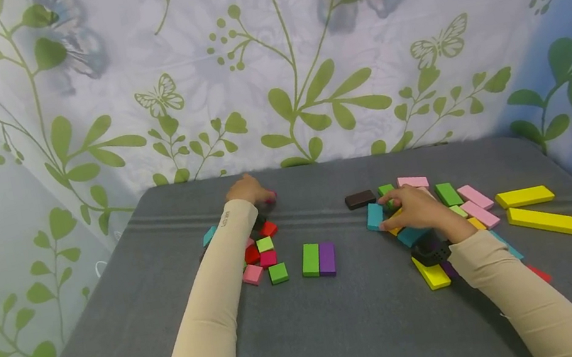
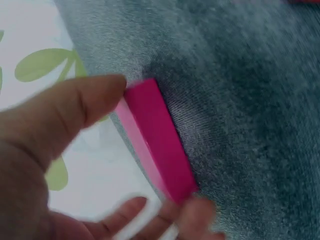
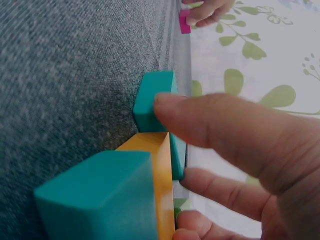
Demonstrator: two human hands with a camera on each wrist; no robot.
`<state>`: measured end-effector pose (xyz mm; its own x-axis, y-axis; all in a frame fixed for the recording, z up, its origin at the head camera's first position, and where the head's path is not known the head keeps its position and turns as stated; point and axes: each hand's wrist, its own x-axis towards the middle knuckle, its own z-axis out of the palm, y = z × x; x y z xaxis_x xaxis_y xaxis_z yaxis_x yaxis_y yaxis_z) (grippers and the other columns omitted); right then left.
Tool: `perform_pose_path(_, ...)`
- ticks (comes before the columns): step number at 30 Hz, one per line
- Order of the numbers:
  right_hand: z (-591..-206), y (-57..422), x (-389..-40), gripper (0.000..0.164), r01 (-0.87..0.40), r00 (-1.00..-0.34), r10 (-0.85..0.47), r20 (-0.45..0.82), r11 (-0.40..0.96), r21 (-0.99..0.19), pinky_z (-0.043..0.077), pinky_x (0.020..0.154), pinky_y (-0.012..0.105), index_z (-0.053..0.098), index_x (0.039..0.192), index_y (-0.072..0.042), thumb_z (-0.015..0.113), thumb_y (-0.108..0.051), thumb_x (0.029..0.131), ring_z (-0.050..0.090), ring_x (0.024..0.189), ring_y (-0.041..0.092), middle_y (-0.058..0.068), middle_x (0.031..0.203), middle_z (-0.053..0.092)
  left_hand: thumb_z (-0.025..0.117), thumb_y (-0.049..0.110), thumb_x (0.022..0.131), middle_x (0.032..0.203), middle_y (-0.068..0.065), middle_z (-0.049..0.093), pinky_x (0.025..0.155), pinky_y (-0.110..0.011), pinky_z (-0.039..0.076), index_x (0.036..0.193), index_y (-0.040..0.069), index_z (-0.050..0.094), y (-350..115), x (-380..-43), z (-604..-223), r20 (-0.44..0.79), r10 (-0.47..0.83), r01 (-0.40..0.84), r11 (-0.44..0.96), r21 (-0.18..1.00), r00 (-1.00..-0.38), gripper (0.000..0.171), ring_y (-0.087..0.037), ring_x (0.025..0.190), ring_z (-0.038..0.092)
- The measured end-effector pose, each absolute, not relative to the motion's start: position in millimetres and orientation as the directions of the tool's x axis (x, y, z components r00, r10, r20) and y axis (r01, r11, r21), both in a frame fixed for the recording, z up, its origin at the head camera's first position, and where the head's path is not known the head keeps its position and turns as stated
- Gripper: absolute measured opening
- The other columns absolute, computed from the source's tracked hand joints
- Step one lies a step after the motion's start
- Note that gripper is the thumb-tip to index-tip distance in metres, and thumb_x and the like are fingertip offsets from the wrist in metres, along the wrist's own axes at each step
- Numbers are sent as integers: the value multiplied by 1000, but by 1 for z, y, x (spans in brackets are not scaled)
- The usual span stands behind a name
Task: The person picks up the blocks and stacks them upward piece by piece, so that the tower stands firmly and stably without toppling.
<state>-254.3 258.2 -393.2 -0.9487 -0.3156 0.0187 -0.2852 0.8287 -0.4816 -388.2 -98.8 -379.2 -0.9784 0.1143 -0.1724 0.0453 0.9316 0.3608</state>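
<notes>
My left hand (image 1: 248, 190), at the far left of the table, pinches a magenta wooden block (image 2: 157, 142). In the left wrist view the thumb presses one end and the fingertips meet the other. On the right side, my right hand (image 1: 412, 207) has thumb and forefinger at opposite ends of a small teal block (image 1: 375, 216). Right behind that block in the right wrist view come an orange block (image 3: 162, 185) and a larger teal block (image 3: 100, 190). The remaining fingers of this hand are bent beside them.
A green block (image 1: 310, 260) and a purple block (image 1: 326, 259) lie side by side mid-table. Small red, pink and green blocks, such as a green one (image 1: 278, 273), cluster under the left forearm. A dark brown block (image 1: 360, 199) and yellow blocks (image 1: 525, 197) lie right. A floral curtain (image 1: 263, 48) hangs behind.
</notes>
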Motion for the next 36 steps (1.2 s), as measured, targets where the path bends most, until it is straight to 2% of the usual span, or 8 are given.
perform_pose_path(3,-393,258,-255,60,-289,-945,-327,9,820,-494,53,75,43,69,135,7,90,-24,89,62,93,34,27,112,67,78,34,99,156,-24,55,115,-54,47,166,-2,33,-100,-395,-379,-215,198,90,899,428,-956,88,-41,140,55)
perform_pose_path(7,-391,258,-255,64,-282,-943,-332,-10,814,-508,50,73,39,67,136,8,92,-24,87,58,91,32,26,111,65,82,23,97,163,-16,51,118,-50,45,165,5,40,-103,-403,-380,-239,340,186,848,495,-910,82,-34,147,51)
perform_pose_path(16,-393,252,-255,66,-275,-941,-338,-17,794,-543,46,70,38,65,137,14,92,-20,86,54,82,27,25,105,63,89,26,91,148,-17,63,113,-48,49,149,1,61,-106,-397,-379,-207,373,254,861,440,-904,70,-33,135,59)
perform_pose_path(21,-395,253,-255,64,-287,-941,-337,6,791,-540,59,83,52,67,134,12,93,-21,86,67,100,41,32,117,67,90,31,89,144,-14,66,114,-48,49,146,6,66,-104,-392,-377,-202,443,313,829,465,-874,67,-31,134,60)
perform_pose_path(23,-396,253,-254,63,-296,-940,-340,16,791,-535,58,91,59,68,133,11,93,-21,85,66,114,49,34,124,67,91,32,89,144,-14,66,115,-48,48,146,7,66,-102,-391,-376,-201,482,341,805,485,-853,67,-31,135,60)
perform_pose_path(25,-396,254,-254,62,-304,-938,-346,23,788,-536,58,93,60,68,133,11,93,-21,85,66,118,50,34,127,68,91,34,88,143,-13,67,115,-48,47,145,7,66,-100,-389,-376,-188,517,376,786,491,-835,67,-30,136,60)
perform_pose_path(32,-393,254,-249,64,-309,-928,-373,2,767,-563,59,84,48,67,134,10,93,-23,86,69,96,31,26,121,71,92,38,87,138,-9,71,111,-47,50,143,10,69,-86,-366,-369,-143,600,482,743,464,-787,67,-28,129,63)
perform_pose_path(36,-392,252,-243,63,-321,-923,-386,5,760,-566,59,87,51,67,133,9,94,-21,85,69,100,33,23,118,73,89,41,89,138,-8,71,106,-47,52,144,13,68,-78,-349,-366,-120,657,560,712,423,-744,66,-27,122,65)
